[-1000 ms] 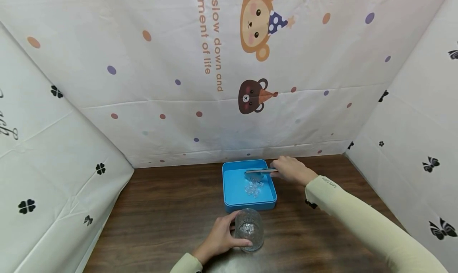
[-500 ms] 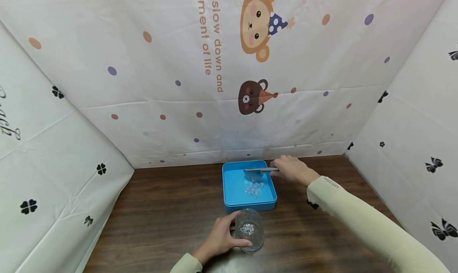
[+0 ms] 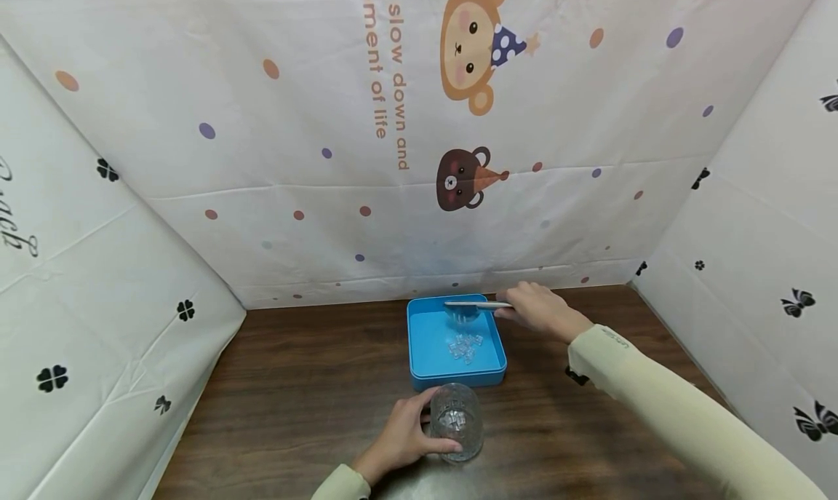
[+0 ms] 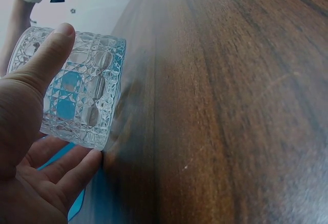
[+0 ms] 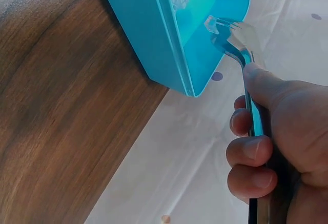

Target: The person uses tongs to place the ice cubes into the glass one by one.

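Observation:
My left hand (image 3: 402, 438) grips a clear glass (image 3: 463, 405) with a cut pattern on the table, thumb on one side and fingers on the other; some clear pieces show inside it. Behind the glass is a blue square box (image 3: 458, 378) with a small heap of clear ice-like cubes (image 3: 463, 348). My right hand (image 3: 538, 311) holds metal tongs (image 3: 481, 306) over the box's far part. In the right wrist view one clear cube (image 5: 210, 24) sits at the tips of the tongs (image 5: 242, 42), apart from the heap.
The dark wooden table (image 3: 314, 376) ends at a white printed cloth (image 3: 327, 231) just behind the box. More white cloth rises at the left (image 3: 98, 325) and right sides.
My right hand has shifted slightly back and to the right, lifting the tongs away from the heap of cubes. My left hand and the glass have stayed in place.

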